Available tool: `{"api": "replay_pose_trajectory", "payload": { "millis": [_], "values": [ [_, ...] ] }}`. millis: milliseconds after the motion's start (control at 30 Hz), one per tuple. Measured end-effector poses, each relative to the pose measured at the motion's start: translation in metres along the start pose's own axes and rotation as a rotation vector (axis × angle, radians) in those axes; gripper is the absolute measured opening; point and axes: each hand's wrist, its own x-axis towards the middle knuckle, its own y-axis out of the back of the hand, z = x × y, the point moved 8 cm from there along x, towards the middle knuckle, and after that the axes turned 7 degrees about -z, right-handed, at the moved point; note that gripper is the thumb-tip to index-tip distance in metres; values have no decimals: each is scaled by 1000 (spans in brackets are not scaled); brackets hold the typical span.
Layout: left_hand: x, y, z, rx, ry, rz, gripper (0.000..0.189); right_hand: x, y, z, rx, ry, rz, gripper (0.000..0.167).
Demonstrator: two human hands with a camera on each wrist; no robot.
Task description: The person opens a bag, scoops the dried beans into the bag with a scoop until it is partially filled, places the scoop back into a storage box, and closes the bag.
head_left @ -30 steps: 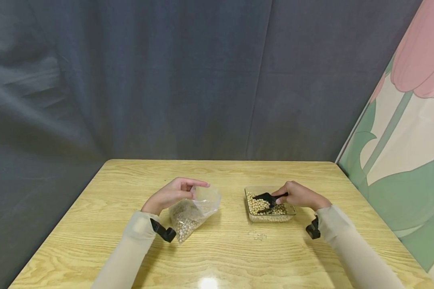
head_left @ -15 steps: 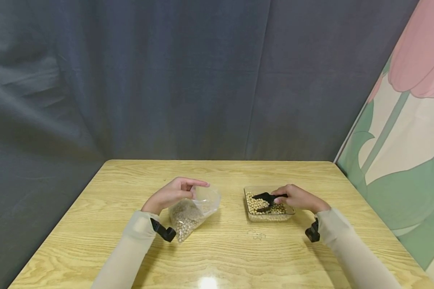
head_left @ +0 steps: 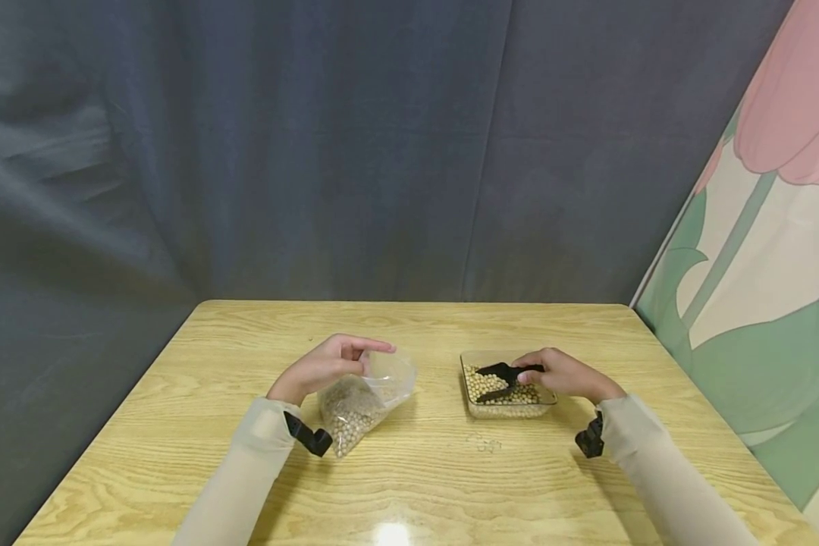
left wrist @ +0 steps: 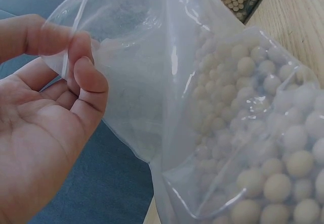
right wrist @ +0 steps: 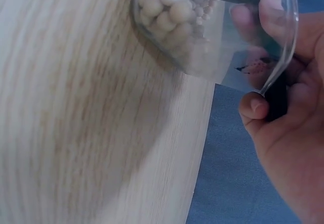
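My left hand (head_left: 317,369) pinches the mouth of a clear plastic bag (head_left: 355,421) between thumb and fingers. Pale round beads (left wrist: 276,186) fill the bag's lower part, which rests on the table. To the right stands a clear, shallow rectangular container (head_left: 519,405) holding similar beads (head_left: 478,383). My right hand (head_left: 563,374), at the container's right side, grips the handle of a black scoop (head_left: 497,371). The scoop lies low among the beads, its mouth facing left. In the right wrist view, the container wall (right wrist: 291,42) stands in front of the fingers and the scoop is mostly hidden.
Some small, thin, see-through loops (head_left: 483,444) lie on the wooden table (head_left: 409,485) in front of the container. A dark curtain (head_left: 355,152) hangs behind the table, and a flower-patterned cloth (head_left: 757,303) borders the right side.
My right hand has dropped slightly, and the scoop has turned and spread lower over the beads, its near edge further left. My left hand and the bag look unmoved.
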Motion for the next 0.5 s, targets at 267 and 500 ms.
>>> {"api": "replay_pose_trajectory", "payload": {
  "millis": [267, 500],
  "values": [
    [0, 0, -1, 0, 3, 5, 45, -1, 1, 2, 35, -12, -17, 38],
    [-1, 0, 0, -4, 2, 4, 45, -2, 1, 4, 82, -14, -37, 38]
  ]
}}
